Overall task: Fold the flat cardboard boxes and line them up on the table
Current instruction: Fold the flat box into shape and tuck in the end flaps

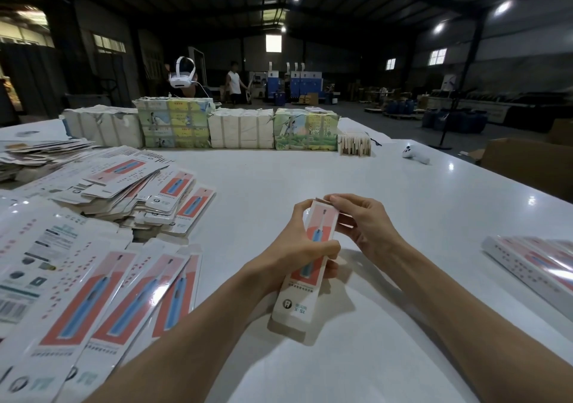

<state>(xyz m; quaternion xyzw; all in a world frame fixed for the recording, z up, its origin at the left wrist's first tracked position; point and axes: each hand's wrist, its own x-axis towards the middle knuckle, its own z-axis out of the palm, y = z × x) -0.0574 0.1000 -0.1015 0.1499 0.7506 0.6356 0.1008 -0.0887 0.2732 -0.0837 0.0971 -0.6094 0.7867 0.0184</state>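
A long white cardboard box (302, 291) with a red panel and a blue toothbrush picture is held above the white table (387, 191), its far end pointing away from me. My left hand (297, 247) grips its middle, fingers wrapped round the body. My right hand (361, 219) pinches the flap at the far end with fingertips and thumb. Flat unfolded boxes (102, 303) of the same print lie in piles at the left. Folded boxes (536, 266) lie side by side at the right edge.
Wrapped bundles of packaging (242, 129) stand in a row across the far side of the table. A small white controller (415, 154) lies at the far right. A brown carton (527, 163) sits beyond the right edge. A person stands far behind.
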